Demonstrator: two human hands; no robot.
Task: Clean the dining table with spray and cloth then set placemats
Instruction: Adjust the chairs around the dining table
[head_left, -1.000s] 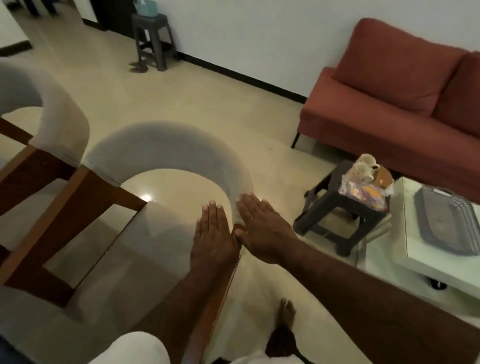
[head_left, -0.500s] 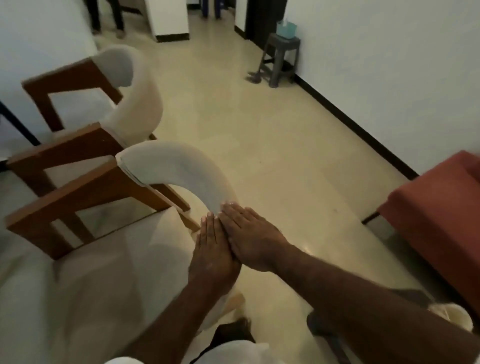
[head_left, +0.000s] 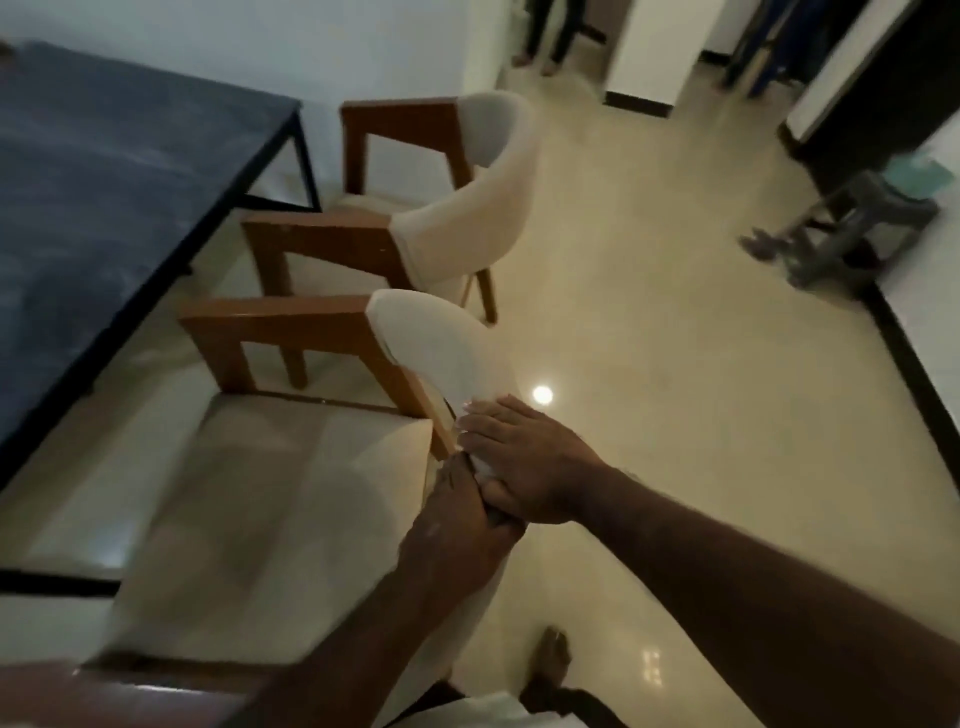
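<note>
The dining table (head_left: 104, 182) has a dark blue-grey top on a black frame and fills the left of the view. A cream chair with wooden arms (head_left: 311, 519) stands beside it, right below me. My left hand (head_left: 460, 519) grips the top of its curved backrest (head_left: 431, 353). Just beyond, my right hand (head_left: 524, 457) lies over the same backrest, fingers on top and thumb underneath. No spray bottle, cloth or placemat is in view.
A second matching chair (head_left: 467, 208) stands further along the table. A grey stool (head_left: 862, 223) carrying a teal box is by the right wall. A person's legs (head_left: 545, 36) show at the top. My bare foot (head_left: 550, 660) is on the glossy tiled floor.
The view swung left, bringing the dining table in and losing the red sofa. My hands went from lying flat side by side on the backrest to closing around it.
</note>
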